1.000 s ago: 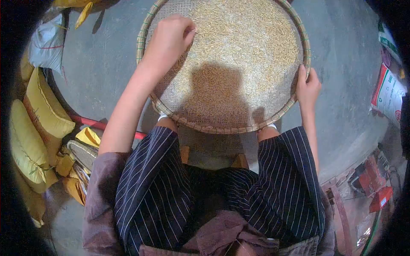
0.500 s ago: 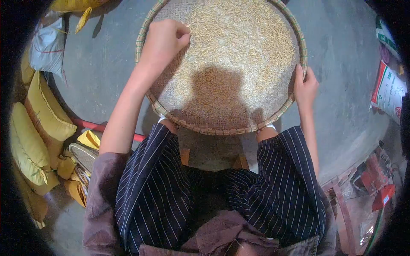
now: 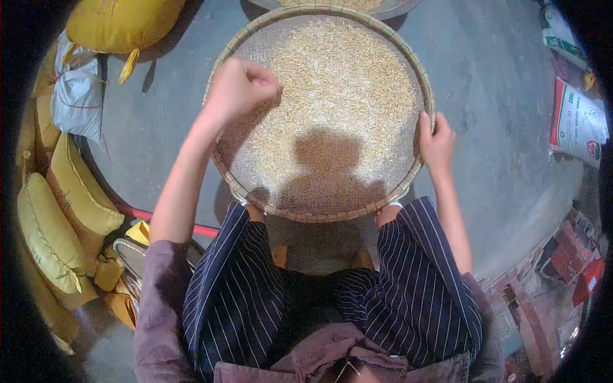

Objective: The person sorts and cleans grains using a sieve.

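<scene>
A round woven winnowing tray point(image 3: 421, 165) with a bound bamboo rim lies in front of my knees. Pale yellow, unhusked-looking grain point(image 3: 357, 70) is spread across much of it, and my shadow falls on the near part. Over the tray's left side, my left hand point(image 3: 242, 88) is closed with its fingers curled in; whatever they may hold is hidden. My right hand point(image 3: 438, 142) grips the tray's right rim, thumb on the inner side and fingers around the outside.
Beyond the tray, another wide container point(image 3: 393, 7) with grain shows at the top edge. Filled yellow sacks point(image 3: 51, 223) and a tied white sack point(image 3: 76, 102) stand at the left. A red bar point(image 3: 204, 230) lies near my left leg. Printed bags point(image 3: 578, 121) are at the right.
The view has shifted, bringing the far container into sight and the tray lower in the picture. My left hand stays closed above the grain, and my right hand keeps the rim.
</scene>
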Available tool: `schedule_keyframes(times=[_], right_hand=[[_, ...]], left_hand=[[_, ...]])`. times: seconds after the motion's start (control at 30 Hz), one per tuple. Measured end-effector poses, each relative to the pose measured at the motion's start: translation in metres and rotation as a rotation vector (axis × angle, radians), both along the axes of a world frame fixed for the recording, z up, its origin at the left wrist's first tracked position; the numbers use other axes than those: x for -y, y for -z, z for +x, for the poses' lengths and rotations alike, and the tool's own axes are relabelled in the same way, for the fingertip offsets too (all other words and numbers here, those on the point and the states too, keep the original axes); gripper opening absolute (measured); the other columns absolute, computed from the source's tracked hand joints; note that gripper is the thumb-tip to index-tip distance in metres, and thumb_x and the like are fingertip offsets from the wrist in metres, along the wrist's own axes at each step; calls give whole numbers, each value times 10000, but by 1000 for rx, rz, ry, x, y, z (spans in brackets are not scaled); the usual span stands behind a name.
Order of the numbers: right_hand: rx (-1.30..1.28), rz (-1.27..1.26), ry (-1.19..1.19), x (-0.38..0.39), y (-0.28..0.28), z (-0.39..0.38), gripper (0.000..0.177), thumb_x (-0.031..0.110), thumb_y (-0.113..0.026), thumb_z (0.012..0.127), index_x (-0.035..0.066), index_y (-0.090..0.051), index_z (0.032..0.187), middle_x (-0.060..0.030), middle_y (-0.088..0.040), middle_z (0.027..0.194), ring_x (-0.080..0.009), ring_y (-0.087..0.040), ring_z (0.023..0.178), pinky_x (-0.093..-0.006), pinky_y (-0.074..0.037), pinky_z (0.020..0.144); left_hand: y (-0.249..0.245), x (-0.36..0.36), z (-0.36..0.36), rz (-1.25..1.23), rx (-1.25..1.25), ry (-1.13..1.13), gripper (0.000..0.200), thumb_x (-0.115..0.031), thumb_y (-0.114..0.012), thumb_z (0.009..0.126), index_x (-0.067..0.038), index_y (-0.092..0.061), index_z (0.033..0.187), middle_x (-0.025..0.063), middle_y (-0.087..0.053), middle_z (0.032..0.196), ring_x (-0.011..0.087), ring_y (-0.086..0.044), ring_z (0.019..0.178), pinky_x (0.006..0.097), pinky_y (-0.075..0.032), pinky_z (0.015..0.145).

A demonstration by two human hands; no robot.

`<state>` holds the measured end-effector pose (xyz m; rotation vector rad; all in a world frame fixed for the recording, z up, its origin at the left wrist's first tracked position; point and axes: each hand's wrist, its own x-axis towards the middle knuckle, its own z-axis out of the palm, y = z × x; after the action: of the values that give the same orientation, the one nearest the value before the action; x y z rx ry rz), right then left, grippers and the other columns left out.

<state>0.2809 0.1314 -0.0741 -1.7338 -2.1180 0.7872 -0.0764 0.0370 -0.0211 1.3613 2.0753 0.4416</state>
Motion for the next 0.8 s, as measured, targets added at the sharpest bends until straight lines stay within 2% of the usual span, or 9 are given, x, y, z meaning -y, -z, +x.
schedule_keyframes(times=[0.07, 0.13, 0.23, 0.3, 0.33, 0.4, 0.57, 0.63, 0.8], right_hand=[[7, 31, -13, 1, 5, 0, 280, 282, -602, 898, 28, -579, 781, -208, -572, 613, -421, -578, 584, -458, -419, 523], [15, 67, -23, 1, 5, 1, 277, 283, -601, 897, 27, -583, 792, -211, -572, 613, -424, -583, 591, -461, -421, 525], [41, 47, 2, 1, 0, -2, 284, 286, -604, 893, 21, -582, 796, -218, -573, 616, -427, -590, 601, -465, -427, 530], [13, 19, 9, 2, -2, -4, 294, 291, -605, 891, 14, -576, 798, -228, -575, 627, -431, -593, 610, -468, -431, 536], [11, 16, 12, 2, 0, -3, 293, 293, -602, 891, 15, -577, 799, -232, -581, 638, -434, -593, 614, -471, -430, 535], [4, 26, 13, 3, 0, -3, 299, 295, -601, 892, 14, -573, 794, -232, -575, 627, -440, -587, 606, -476, -428, 532], [110, -91, 1, 0, -3, 0, 281, 301, -612, 883, 21, -600, 869, -218, -616, 717, -410, -614, 679, -459, -455, 586], [101, 161, 7, 2, -12, -9, 254, 249, -636, 861, 38, -612, 1000, -179, -642, 868, -356, -625, 811, -419, -481, 687], [-205, 326, -244, 15, -68, -49, 276, 136, -658, 816, 61, -600, 1076, -132, -628, 1005, -313, -614, 900, -396, -504, 789]], left_hand=[[3, -19, -19, 17, 336, -127, 172, -129, -719, 709, -5, -735, 827, 146, -689, 710, 162, -675, 665, 276, -530, 693], [-12, -58, -30, 137, 366, -124, 193, -181, -669, 846, -5, -736, 887, 21, -691, 811, 81, -608, 766, 243, -494, 755], [-1, -129, -60, 316, 406, -163, 227, -247, -676, 872, -32, -744, 897, 0, -691, 818, 77, -611, 780, 231, -489, 736], [5, -165, -70, 253, 131, -197, 261, -118, -646, 838, -91, -717, 1088, 191, -701, 1003, 349, -666, 967, 340, -509, 872], [16, -173, -72, 260, 130, -194, 261, -118, -646, 838, -91, -717, 1088, 191, -701, 1003, 349, -666, 967, 340, -509, 872], [44, -176, -75, 183, 115, -165, 230, -281, -675, 869, -64, -752, 877, 19, -698, 772, 98, -625, 708, 257, -504, 695], [40, -143, -32, 185, -220, -246, 213, -259, -646, 871, -65, -728, 838, 123, -690, 779, 206, -671, 708, 346, -522, 729], [47, -131, -11, 642, -418, -73, 171, -178, -601, 860, -43, -698, 899, 144, -681, 877, 273, -660, 825, 379, -518, 780], [10, -76, 92, 484, -259, 286, 164, -91, -577, 807, -43, -668, 935, 140, -638, 1018, 319, -607, 943, 388, -508, 809]])
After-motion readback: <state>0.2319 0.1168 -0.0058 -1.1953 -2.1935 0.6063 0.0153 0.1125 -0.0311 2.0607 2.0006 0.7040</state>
